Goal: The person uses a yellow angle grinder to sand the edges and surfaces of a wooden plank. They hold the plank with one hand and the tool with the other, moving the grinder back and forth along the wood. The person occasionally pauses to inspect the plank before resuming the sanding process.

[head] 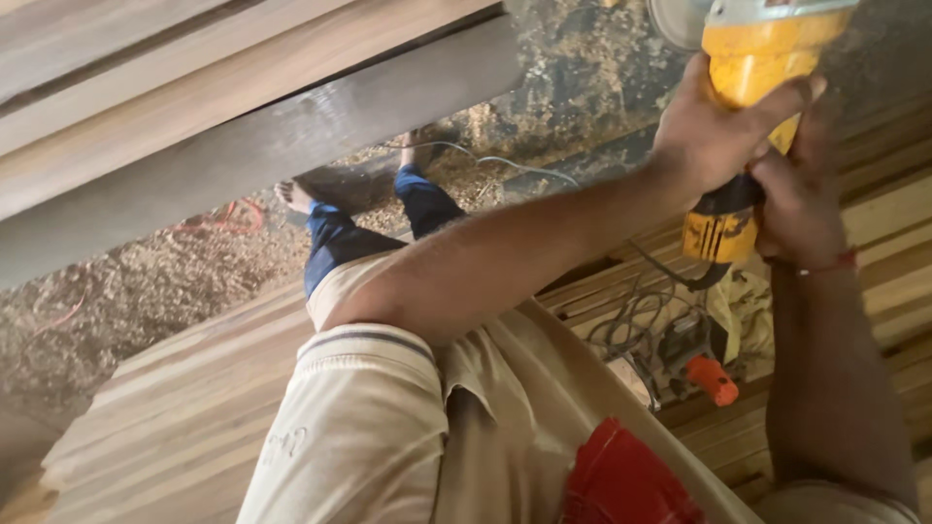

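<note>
1. At six o'clock, nearest the camera, are the person's pale shirt and a red cloth (621, 480) at the waist. Their legs stretch away toward eleven o'clock.
2. From eight o'clock the left arm crosses to one o'clock. There the left hand (714, 126) has its grip closed tight round the body of a yellow power grinder (752, 58), fingers wrapped over the casing.
3. From five o'clock the right arm rises to the right hand (798, 199). It wears a red thread at the wrist, and its grip is closed on the grinder's dark rear handle, just below the left hand.
4. At four o'clock, under the grinder, an orange-tipped tool (714, 380) lies loose in a tangle of grey cables (631, 330) on the stacked planks (175, 408).
5. Judged from this, the grinder is up and firmly held in both hands. Its disc guard (675, 19) is cut off by the frame at twelve o'clock, so contact with any wood cannot be told.
6. Farther off, sawdust (126, 281) lies thick on the floor from nine to twelve o'clock. That suggests much wood is already worked. A dark plank (291, 136) at ten o'clock and the stack below look unfinished.
</note>
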